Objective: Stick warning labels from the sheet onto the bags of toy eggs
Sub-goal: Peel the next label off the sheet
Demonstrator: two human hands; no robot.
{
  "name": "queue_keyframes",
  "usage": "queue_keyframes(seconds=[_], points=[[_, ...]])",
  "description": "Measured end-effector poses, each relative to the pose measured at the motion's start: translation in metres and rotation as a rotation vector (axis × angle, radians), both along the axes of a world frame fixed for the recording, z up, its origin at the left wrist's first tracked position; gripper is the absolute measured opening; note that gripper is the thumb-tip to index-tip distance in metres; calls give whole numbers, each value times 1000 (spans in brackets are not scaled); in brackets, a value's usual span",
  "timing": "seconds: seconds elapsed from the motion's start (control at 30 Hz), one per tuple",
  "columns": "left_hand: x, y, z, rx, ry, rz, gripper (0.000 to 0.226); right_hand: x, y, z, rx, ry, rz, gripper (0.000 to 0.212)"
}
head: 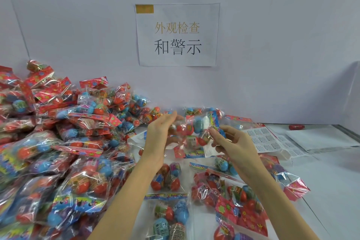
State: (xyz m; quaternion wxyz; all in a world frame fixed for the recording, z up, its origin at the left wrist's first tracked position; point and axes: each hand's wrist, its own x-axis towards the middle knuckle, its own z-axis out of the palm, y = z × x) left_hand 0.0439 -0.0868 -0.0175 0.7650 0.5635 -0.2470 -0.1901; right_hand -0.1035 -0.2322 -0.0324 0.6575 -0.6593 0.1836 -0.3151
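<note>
My left hand (159, 132) cupped the bag (196, 130), long axis crosswise; my right hand (231, 142), nearer, pinched its end beside the label (211, 151).

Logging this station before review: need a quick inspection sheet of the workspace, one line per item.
Surface: white tabletop, bare at right.
Job's things: clear plastic bag of red and blue toy eggs held up between both hands; white sheet of printed warning labels lying flat at right.
Clutter: large heap of bagged toy eggs at left; more bags under the hands; loose red egg by the wall.
Grippers: left hand holds the bag's left side; right hand pinches its right edge.
Cables: nothing seen.
Surroundings: pale wall with a white paper sign in Chinese characters.
</note>
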Motion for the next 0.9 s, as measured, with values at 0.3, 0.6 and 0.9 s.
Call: queue_keyframes(seconds=[0.3,0.6,0.9], points=[[5,6,-1,174,-203,-213,36,-1,-1,-1,77,-70,116,34],[3,-1,-6,82,-154,28,23,0,11,-1,-25,85,291,53],[3,3,-3,67,-119,-330,27,-1,5,2,139,-83,132,38]])
